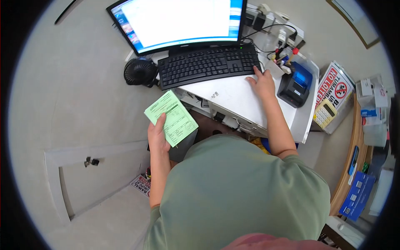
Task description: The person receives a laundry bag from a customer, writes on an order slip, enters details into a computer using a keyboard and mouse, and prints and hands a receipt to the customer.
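My left hand (158,134) grips a stack of green printed forms (177,121), thumb on top and fingers underneath, held left of the desk's front edge. At the right end of the black keyboard (204,66), my right hand (263,82) has its index finger stretched onto the number pad and its thumb spread apart. Behind the keyboard stands a monitor (187,21) with a mostly white window on its screen. A small black fan (141,72) is at the keyboard's left end.
Right of my right hand sits a black and blue label or receipt printer (295,86), with a pen holder (278,66) behind it. Cables and a power strip (287,26) lie at the back. A yellow calculator (324,113) leans by a sign (336,85). A wooden shelf (348,166) runs along the right.
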`<state>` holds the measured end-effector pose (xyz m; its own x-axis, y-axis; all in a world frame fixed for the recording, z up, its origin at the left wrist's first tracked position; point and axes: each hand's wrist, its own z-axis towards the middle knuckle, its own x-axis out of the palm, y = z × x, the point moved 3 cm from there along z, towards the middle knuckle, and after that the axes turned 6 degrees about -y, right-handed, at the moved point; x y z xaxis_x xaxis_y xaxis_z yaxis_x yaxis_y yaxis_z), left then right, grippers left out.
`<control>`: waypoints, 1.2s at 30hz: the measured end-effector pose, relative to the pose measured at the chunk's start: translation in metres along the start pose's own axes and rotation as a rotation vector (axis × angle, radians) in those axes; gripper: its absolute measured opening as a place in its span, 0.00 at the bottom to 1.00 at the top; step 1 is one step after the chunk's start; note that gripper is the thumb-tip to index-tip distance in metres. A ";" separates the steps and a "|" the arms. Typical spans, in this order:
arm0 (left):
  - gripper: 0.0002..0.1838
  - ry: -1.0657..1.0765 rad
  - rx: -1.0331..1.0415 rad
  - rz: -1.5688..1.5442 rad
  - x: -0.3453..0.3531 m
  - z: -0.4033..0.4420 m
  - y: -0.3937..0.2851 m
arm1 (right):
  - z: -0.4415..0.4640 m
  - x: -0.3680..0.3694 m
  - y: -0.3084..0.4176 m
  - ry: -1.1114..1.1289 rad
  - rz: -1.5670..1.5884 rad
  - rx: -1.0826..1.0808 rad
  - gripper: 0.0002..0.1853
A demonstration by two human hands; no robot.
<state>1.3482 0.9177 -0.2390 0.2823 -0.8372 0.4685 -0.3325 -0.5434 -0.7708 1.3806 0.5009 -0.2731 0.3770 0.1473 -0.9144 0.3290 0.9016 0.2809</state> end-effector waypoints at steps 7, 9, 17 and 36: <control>0.16 -0.020 -0.031 0.020 -0.002 -0.001 0.006 | 0.007 0.001 0.003 0.036 0.083 0.021 0.31; 0.16 -0.026 -0.027 0.020 0.000 -0.002 0.006 | 0.016 0.002 0.004 0.011 0.093 0.039 0.30; 0.17 -0.054 -0.022 0.020 -0.005 -0.004 0.001 | 0.048 0.010 0.008 0.014 0.040 0.023 0.33; 0.17 -0.042 0.022 -0.016 0.000 -0.007 -0.008 | 0.027 0.016 0.030 0.013 0.039 -0.128 0.33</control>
<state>1.3445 0.9214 -0.2300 0.3247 -0.8248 0.4629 -0.3076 -0.5549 -0.7729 1.4201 0.5193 -0.2710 0.3761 0.1872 -0.9075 0.2015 0.9394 0.2772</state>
